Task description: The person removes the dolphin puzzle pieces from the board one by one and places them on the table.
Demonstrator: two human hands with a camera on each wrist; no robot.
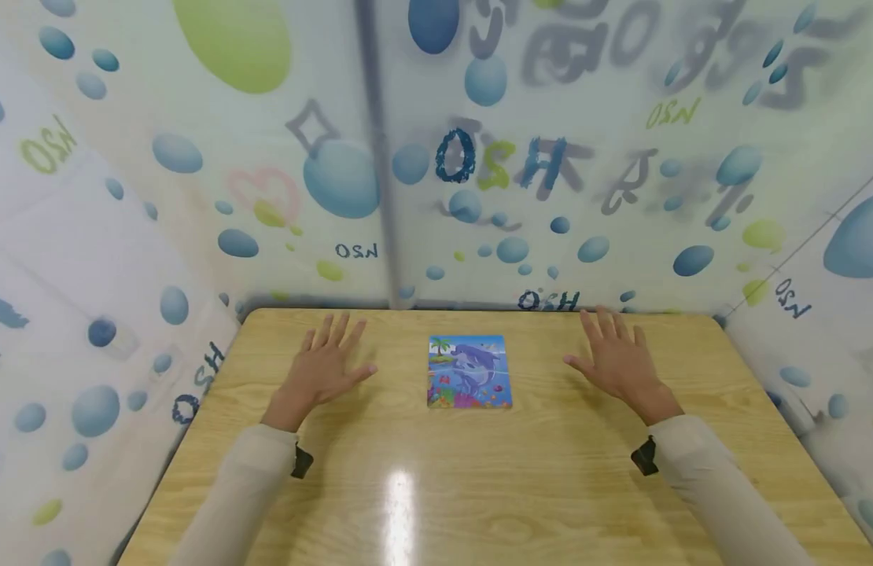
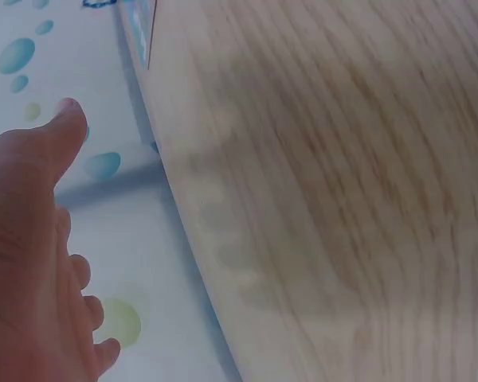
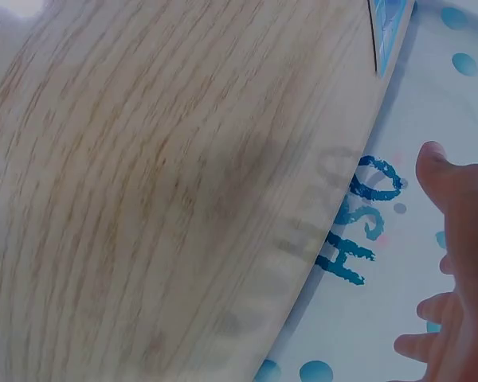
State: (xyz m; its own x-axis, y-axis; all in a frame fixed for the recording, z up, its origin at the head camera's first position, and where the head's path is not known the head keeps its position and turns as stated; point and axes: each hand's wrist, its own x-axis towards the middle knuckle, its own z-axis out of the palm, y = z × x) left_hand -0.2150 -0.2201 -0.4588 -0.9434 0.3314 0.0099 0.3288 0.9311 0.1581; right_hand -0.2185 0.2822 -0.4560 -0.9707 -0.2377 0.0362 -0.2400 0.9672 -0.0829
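A square picture with a purple dolphin [image 1: 470, 371] lies flat on the wooden table [image 1: 521, 487], between the two hands. Faint straight lines cross its surface. To its left, the left hand [image 1: 322, 373] is held with fingers spread and holds nothing. The right hand [image 1: 618, 363] mirrors it on the other side, fingers apart, also holding nothing. Both stay apart from the picture. Shadows under the hands suggest they hover over the table. Each wrist view catches only a corner of the dolphin picture [image 2: 142, 30] [image 3: 389, 32] near its top edge.
Behind the table hangs a pale curtain [image 1: 599, 196] printed with blue and green drops and mirrored lettering. Similar patterned sheets [image 1: 75, 275] enclose the left and right sides. A bright light reflection [image 1: 399, 511] shows on the tabletop near the front.
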